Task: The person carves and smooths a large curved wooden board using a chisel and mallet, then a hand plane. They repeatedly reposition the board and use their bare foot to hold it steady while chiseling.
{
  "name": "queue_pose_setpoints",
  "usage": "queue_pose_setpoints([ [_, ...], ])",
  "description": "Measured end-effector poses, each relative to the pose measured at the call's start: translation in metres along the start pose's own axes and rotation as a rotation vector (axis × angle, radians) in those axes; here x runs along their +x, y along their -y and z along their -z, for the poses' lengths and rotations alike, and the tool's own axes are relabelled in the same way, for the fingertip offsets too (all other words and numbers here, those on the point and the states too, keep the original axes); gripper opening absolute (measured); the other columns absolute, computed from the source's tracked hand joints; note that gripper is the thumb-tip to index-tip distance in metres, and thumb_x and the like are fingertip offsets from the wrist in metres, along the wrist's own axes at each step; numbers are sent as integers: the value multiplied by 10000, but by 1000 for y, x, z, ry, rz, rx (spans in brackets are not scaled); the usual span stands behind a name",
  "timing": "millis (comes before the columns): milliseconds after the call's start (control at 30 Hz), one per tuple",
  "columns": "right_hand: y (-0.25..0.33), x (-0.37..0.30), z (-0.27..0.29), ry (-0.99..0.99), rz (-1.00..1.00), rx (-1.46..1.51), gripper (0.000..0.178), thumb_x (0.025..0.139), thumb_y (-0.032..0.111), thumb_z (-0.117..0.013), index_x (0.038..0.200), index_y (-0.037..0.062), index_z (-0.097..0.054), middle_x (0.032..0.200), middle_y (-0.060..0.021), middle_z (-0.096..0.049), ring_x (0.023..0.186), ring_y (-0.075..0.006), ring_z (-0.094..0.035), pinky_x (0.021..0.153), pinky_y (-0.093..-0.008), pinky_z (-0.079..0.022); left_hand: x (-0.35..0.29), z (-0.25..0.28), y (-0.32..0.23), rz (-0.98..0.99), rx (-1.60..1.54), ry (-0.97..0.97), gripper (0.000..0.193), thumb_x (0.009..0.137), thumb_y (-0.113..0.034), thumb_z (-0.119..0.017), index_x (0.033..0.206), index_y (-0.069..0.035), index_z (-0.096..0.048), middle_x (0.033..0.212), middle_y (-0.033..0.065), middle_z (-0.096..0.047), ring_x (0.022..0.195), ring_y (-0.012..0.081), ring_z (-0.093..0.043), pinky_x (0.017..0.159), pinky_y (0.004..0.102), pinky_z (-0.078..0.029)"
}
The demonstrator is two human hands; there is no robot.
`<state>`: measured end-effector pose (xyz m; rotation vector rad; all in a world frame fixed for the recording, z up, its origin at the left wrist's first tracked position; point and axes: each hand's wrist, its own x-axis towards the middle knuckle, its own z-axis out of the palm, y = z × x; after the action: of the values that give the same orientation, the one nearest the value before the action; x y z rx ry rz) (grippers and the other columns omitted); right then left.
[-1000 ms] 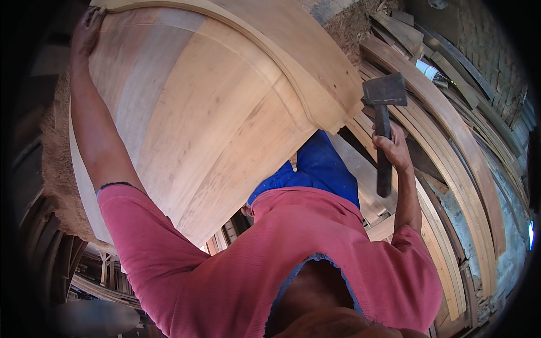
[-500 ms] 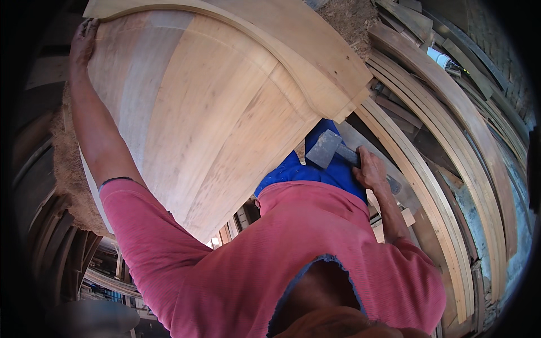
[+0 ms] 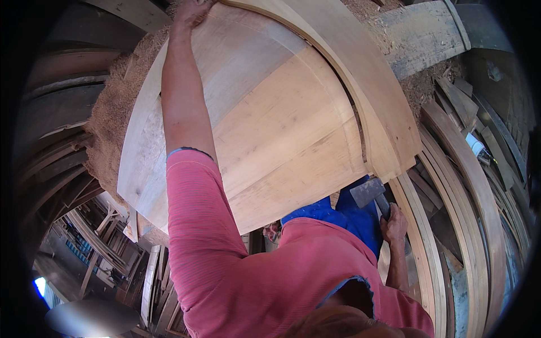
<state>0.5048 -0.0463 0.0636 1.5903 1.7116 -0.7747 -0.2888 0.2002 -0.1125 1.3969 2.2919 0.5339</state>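
Note:
A wide wooden panel (image 3: 293, 129) of pale and greyish strips lies before me. Along its far, right side runs a curved wooden board (image 3: 372, 79), with a dark gap showing between the two on the right. My left hand (image 3: 194, 10) reaches to the far left end of this board, its fingers closed there, partly cut off by the picture's upper edge. In my right hand (image 3: 394, 225) is a hammer, held by its handle beside my right thigh. The blocky grey hammer head (image 3: 367, 191) is just below the near right corner of the panel.
Long curved timbers (image 3: 459, 225) are stacked on the right. Sawdust (image 3: 121, 107) is heaped along the panel's left side. A flat plank (image 3: 422, 36) lies at the far right among shavings. More curved wood pieces (image 3: 62, 141) are piled at the left.
The view has swung, so panel and hands appear farther right. A dark gap now shows between the curved board and the panel. The hammer stays in my right hand.

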Motion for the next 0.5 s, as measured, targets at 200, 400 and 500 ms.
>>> queue_pose_setpoints([
  [200,0,6,3,-39,13,7,555,736,110,-816,1248,65,-608,1106,-196,-700,1051,-422,-678,887,-514,-540,-1,1,1,44,31,5,463,948,-326,-759,1308,-48,-672,1297,121,-714,1207,232,-648,1029,355,-512],
  [400,-3,8,-6,-69,99,-1,539,721,99,-811,1221,57,-614,1063,-211,-701,1014,-436,-681,864,-522,-538,5,-7,21,-19,-145,36,506,964,-393,-728,1332,-53,-659,1338,131,-694,1237,255,-640,1054,359,-499],
  [500,5,12,-3,-37,18,14,530,722,100,-811,1214,54,-621,1055,-216,-702,1009,-439,-682,864,-523,-538,4,-4,16,2,-22,35,536,967,-437,-714,1339,-57,-656,1344,137,-694,1246,270,-640,1058,371,-500],
])
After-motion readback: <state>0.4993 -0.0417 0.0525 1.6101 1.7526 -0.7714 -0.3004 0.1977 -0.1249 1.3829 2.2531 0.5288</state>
